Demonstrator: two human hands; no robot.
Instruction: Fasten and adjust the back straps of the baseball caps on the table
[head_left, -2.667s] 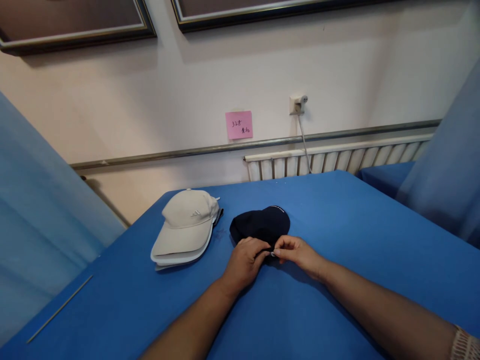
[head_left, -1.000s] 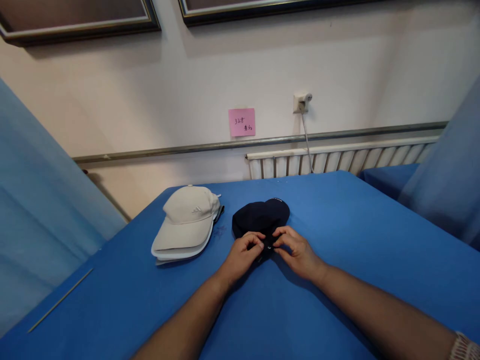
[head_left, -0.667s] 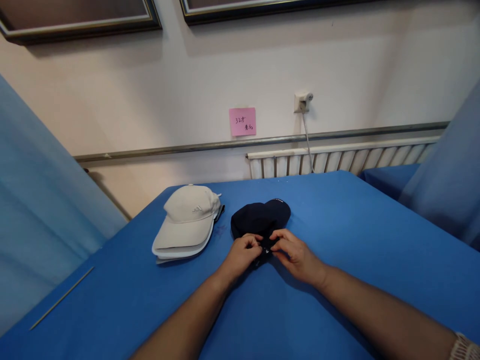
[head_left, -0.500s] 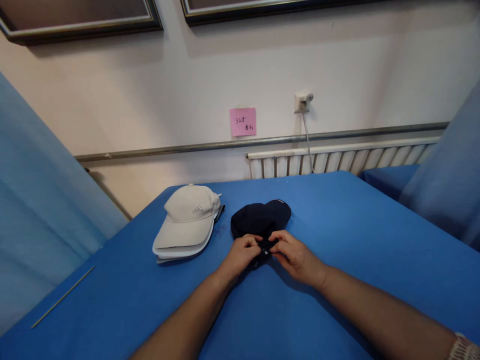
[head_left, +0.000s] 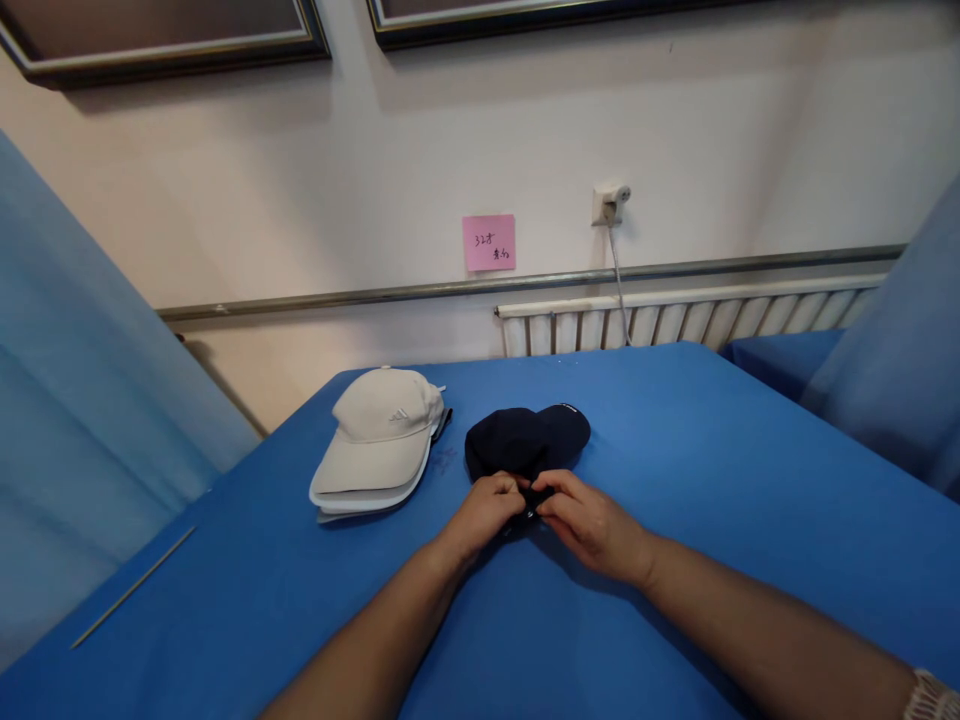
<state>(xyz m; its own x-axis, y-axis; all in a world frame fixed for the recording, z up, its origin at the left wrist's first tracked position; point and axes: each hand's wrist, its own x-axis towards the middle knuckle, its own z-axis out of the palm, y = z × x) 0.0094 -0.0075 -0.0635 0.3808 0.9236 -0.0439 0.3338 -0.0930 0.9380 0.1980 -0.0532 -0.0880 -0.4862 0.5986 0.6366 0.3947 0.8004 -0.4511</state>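
Observation:
A dark navy baseball cap [head_left: 517, 438] lies on the blue table, its brim turned to the far right. My left hand [head_left: 491, 505] pinches the cap's near edge, at the dark back strap. Close beside it, my right hand [head_left: 589, 520] pinches the same strap from the right, thumb and forefinger together. A small shiny spot, perhaps a buckle, shows between my fingertips; the rest of the strap is hidden by them. To the left sits a stack of pale caps [head_left: 382, 430], the top one beige with a small stripe logo on the front.
A thin stick [head_left: 135, 587] lies near the left edge of the blue table [head_left: 750, 470]. Blue curtains [head_left: 97, 400] hang on both sides. Behind the table are a radiator [head_left: 675, 322], a rail, a pink note [head_left: 489, 243] and a wall socket [head_left: 609, 205] with a plugged-in cable.
My fingertips have drawn slightly closer together over the strap, covering more of it. The cap's brim has shifted a little to the right. The view has moved slightly.

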